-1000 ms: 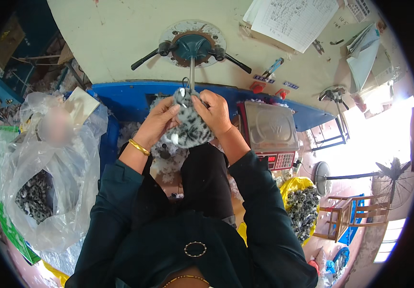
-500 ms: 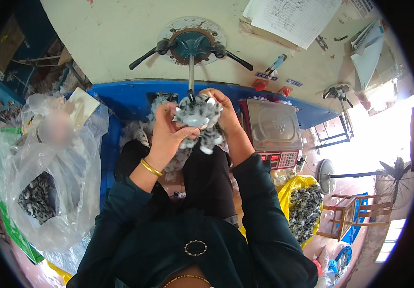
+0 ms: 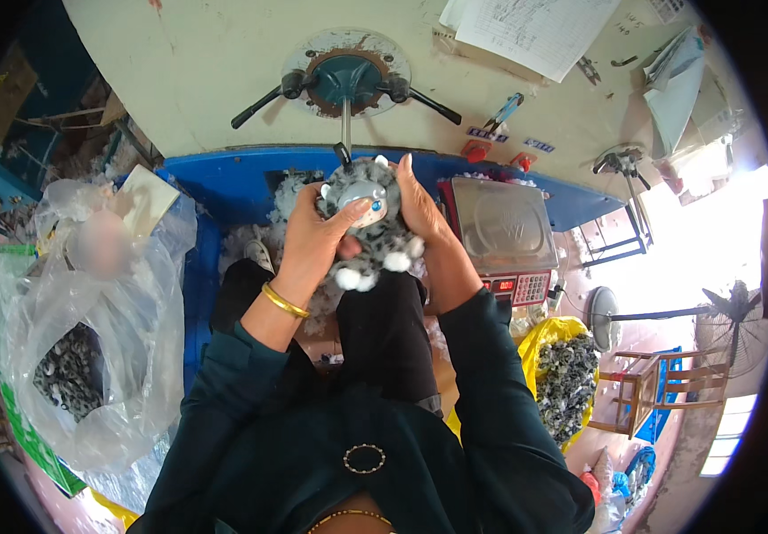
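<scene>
while the grey-and-black plush toy (image 3: 378,240), probably light, squashy, best cupped round its body, is sitting over the black-trousered lap (image 3: 384,343), the left hand (image 3: 314,235) is clasping it, fingers bent, the right hand's (image 3: 426,218) closure being unclear.

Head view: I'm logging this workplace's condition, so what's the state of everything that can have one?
Grey-and-black spotted plush toy: held, face showing.
Bare left hand: gripping the toy.
Bare right hand: against the toy's side.
Red electronic scale with a clear-covered top: on, display lit red.
Yellow plastic bag: open, full of grey-black fluffy pieces.
Clear plastic bag: crumpled, dark fluffy pieces inside.
White paper sheets: lying flat.
</scene>
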The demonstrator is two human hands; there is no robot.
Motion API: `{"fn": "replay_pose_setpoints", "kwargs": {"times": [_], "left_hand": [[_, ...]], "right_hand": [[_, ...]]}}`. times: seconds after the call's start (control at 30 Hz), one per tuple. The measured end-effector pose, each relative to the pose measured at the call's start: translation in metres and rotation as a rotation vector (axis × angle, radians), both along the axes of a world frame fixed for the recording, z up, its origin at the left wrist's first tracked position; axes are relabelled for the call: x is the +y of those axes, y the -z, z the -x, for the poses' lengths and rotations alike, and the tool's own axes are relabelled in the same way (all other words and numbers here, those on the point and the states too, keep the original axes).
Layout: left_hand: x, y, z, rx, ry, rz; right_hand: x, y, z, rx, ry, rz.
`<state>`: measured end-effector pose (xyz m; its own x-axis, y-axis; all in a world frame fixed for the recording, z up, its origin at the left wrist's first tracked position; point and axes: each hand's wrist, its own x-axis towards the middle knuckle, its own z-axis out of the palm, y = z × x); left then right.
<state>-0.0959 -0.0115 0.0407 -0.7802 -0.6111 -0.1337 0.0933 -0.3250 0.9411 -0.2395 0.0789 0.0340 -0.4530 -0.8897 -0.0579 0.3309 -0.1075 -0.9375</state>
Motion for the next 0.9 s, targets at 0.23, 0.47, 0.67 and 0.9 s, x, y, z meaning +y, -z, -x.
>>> {"fn": "replay_pose_setpoints", "kwargs": {"times": [0.23, 0.47, 0.67, 0.9], "left_hand": [[-0.038, 0.024, -0.032, -0.084, 0.063, 0.094], [-0.015, 0.034, -0.018, 0.023, 0.138, 0.054], [-0.002, 0.043, -0.021, 0.014, 0.039, 0.016], [-0.021, 0.015, -0.039, -0.06, 0.047, 0.065]], "right_hand": [[-0.02, 0.022, -0.063, 0.293, 0.308, 0.099], [0.0, 0.031, -0.03, 0.32, 0.131, 0.165], [0.004, 0.017, -0.038, 0.461, 0.118, 0.054], [-0.014, 0.01, -0.078, 0.525, 0.373, -0.014]]}}
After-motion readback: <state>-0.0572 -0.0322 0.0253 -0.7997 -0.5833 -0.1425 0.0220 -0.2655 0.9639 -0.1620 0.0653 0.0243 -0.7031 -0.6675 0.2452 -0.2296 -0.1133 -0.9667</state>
